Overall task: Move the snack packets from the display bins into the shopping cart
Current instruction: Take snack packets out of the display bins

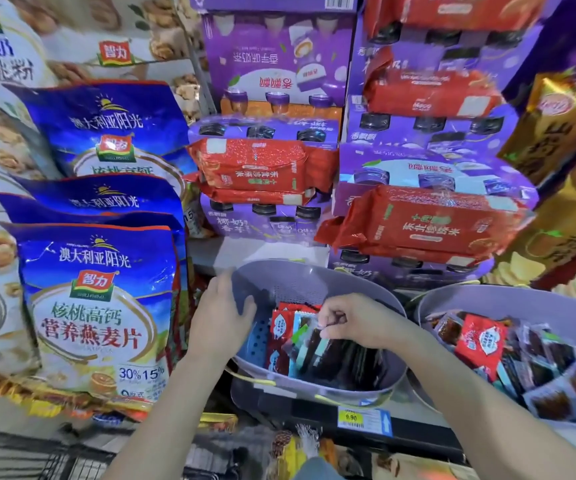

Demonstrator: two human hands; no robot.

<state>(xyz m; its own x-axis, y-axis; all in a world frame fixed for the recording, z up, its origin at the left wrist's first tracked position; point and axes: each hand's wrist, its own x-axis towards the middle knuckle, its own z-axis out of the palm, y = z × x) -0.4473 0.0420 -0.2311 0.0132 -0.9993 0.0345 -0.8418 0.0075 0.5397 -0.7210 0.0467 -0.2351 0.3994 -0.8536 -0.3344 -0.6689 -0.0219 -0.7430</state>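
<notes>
A grey display bin (pixel 314 282) sits in the middle, holding several small red and dark snack packets (pixel 281 327). My left hand (pixel 222 313) rests on the bin's left rim, fingers reaching inside it. My right hand (pixel 349 320) is inside the same bin with fingers curled, pinching a dark snack packet (pixel 317 344) near its top edge. A second grey bin (pixel 508 299) at the right holds more red and dark snack packets (pixel 484 337). The dark wire grid of the shopping cart (pixel 65 462) shows at the bottom left.
Big blue oatmeal bags (pixel 96 306) stand close on the left. Purple drink boxes (pixel 272 64) and red rice packs (pixel 259 164) are stacked behind the bins. Gold chip bags (pixel 563 202) lean at the right. A 9.90 price tag (pixel 362 419) hangs on the shelf edge.
</notes>
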